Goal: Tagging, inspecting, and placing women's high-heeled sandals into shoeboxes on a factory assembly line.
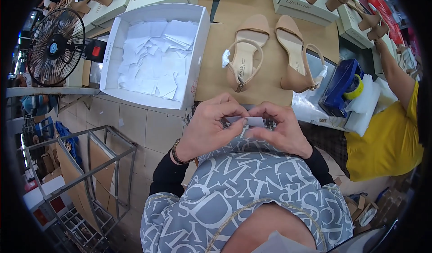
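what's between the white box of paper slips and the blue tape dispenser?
Not bare: in the head view, two tan sandals on a brown sheet, then some pale, shiny surface before the dispenser.

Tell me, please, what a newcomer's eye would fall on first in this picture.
Likely the beige sandals, side by side on the brown surface at upper centre. Next might come the white box of paper slips to their left, and the bright yellow shirt at the right. Below the sandals, a small white paper is between the left grip and the right grip.
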The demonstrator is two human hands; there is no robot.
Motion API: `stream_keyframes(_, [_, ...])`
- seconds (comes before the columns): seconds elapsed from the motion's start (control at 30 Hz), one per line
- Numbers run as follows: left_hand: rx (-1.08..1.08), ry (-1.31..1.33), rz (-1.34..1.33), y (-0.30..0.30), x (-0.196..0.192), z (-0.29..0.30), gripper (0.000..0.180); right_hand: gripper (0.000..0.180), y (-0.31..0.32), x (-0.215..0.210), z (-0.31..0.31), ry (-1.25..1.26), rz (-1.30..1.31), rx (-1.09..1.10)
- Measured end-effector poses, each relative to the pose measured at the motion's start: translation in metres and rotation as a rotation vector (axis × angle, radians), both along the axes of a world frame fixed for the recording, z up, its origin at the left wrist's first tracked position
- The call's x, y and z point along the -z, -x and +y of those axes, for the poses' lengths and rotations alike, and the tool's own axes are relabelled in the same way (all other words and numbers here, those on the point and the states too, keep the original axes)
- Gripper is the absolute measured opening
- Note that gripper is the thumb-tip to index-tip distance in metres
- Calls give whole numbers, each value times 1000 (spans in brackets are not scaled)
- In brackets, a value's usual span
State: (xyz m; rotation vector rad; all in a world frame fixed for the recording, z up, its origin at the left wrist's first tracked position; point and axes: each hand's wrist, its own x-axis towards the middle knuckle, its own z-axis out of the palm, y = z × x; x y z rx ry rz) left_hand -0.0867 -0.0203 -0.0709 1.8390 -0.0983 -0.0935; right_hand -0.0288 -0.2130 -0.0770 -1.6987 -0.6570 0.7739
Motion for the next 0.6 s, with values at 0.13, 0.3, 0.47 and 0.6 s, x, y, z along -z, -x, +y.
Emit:
stream_keyframes(0.13, [-51, 187, 173, 5, 11, -11, 18, 17, 4, 19, -6, -111, 265, 204])
stream_keyframes(0.3, [-120, 497, 305, 11, 29, -18, 14, 9, 0, 27, -8, -255, 472, 272])
stream_keyframes(0.47, [-122, 560, 244, 10, 32, -16, 15, 13, -3, 31, -14, -371, 538, 234])
stream_keyframes(0.6, [-25, 584, 125, 9, 36, -8, 15, 19, -4, 36, -16, -487, 449, 134])
